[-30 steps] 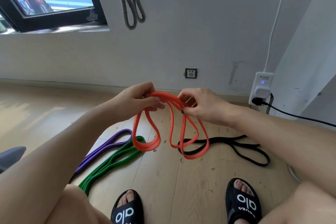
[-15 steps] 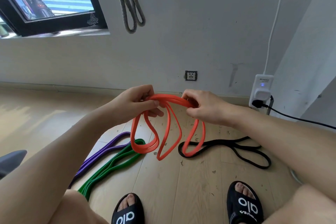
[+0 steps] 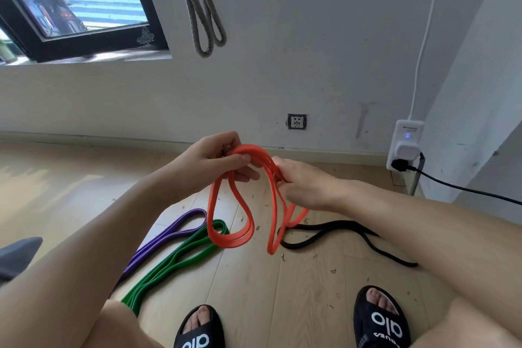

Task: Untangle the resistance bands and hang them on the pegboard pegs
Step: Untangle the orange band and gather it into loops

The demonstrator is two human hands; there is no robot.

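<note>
we hold the orange band (image 3: 240,206) up between both hands, above the wooden floor (image 3: 254,291). our left hand (image 3: 214,161) grips the top of the bunched strands, thumb laid over them and fingers curled beneath. our right hand (image 3: 305,186) sits just beside it, close but not touching, fingers pinching the strands where they bend down on the right side. from the left hand a doubled loop hangs down to just over the floor; from the right hand a narrower loop drops beside it — whether the loops still cross each other we cannot tell.

on the floor to the left lie the purple band (image 3: 169,237) and the green band (image 3: 180,260), side by side and stretched toward our left knee. the black band (image 3: 339,237) lies in loose curves under our right forearm. a grey band (image 3: 203,14) hangs on the wall (image 3: 310,37) beside the window (image 3: 76,3) — its support is out of view. black slides (image 3: 381,322) are on both feet.
</note>
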